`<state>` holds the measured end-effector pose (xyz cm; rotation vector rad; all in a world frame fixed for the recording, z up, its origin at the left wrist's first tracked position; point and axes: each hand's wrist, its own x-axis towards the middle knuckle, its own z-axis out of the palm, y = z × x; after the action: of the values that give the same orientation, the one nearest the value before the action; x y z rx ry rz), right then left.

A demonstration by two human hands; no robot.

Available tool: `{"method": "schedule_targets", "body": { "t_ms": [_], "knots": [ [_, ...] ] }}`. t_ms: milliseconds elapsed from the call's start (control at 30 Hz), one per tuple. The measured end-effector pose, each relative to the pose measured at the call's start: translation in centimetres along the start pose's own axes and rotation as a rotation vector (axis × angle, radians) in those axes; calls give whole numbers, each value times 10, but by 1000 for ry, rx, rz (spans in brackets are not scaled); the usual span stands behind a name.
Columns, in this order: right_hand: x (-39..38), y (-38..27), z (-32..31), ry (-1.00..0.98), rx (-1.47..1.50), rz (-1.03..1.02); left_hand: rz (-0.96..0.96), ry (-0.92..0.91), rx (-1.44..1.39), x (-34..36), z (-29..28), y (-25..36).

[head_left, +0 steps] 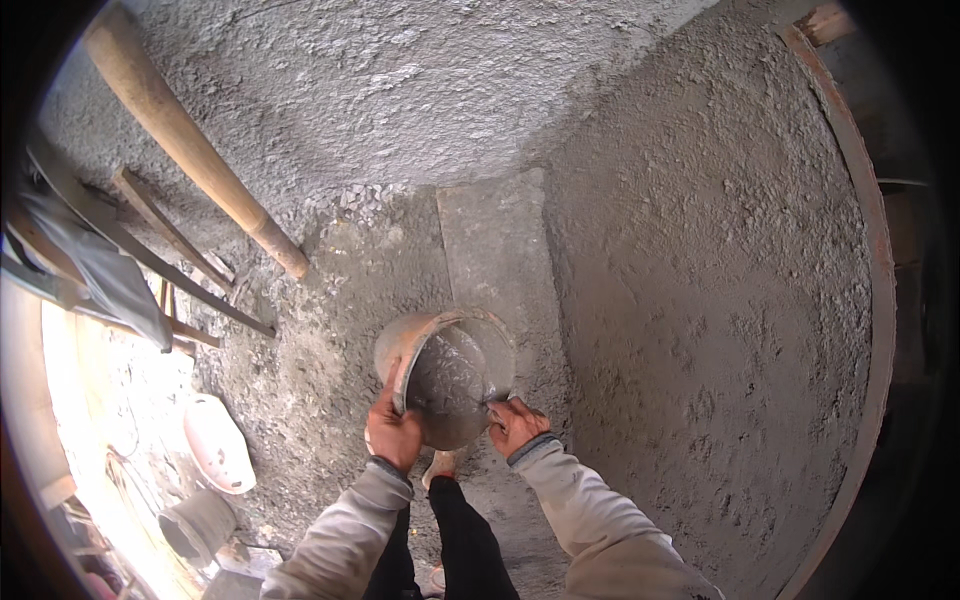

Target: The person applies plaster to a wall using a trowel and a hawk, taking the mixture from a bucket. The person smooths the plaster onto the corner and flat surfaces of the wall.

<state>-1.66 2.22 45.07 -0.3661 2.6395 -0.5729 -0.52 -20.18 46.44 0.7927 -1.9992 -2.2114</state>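
A bucket (395, 345) is tilted in front of me, its mouth facing me. Wet grey mortar (450, 375) lies inside and coats its inner wall. My left hand (396, 430) grips the bucket's left rim, fingers along the outside. My right hand (517, 425) is closed at the lower right of the rim. A small dark piece shows at its fingertips, and I cannot make out what it is.
Rough grey plastered walls (690, 270) meet in a corner ahead. A thick wooden pole (200, 150) leans at the left, near several tool handles (170, 235). A pale oval basin (218, 445) and another bucket (198, 525) stand lower left. A concrete slab (497, 240) lies beyond the bucket.
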Motion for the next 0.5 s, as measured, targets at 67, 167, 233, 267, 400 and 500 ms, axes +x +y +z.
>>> {"method": "schedule_targets", "body": {
  "t_ms": [67,167,233,267,400,500],
  "knots": [
    [-18,-11,-3,71,149,18,-56,-28,-12,4,-23,-11],
    [-35,-45,-29,112,338,12,-115,-14,-114,14,-51,-13],
    [-27,-37,-42,86,529,-32,-95,-21,-69,19,-62,-21],
    [-20,-34,-49,42,736,53,-99,-20,-66,21,-69,-27],
    [35,78,-99,-82,944,775,-112,-14,-65,21,-72,-34],
    [32,155,-125,874,130,444,-125,-39,8,13,-81,-42]
  ]
}}
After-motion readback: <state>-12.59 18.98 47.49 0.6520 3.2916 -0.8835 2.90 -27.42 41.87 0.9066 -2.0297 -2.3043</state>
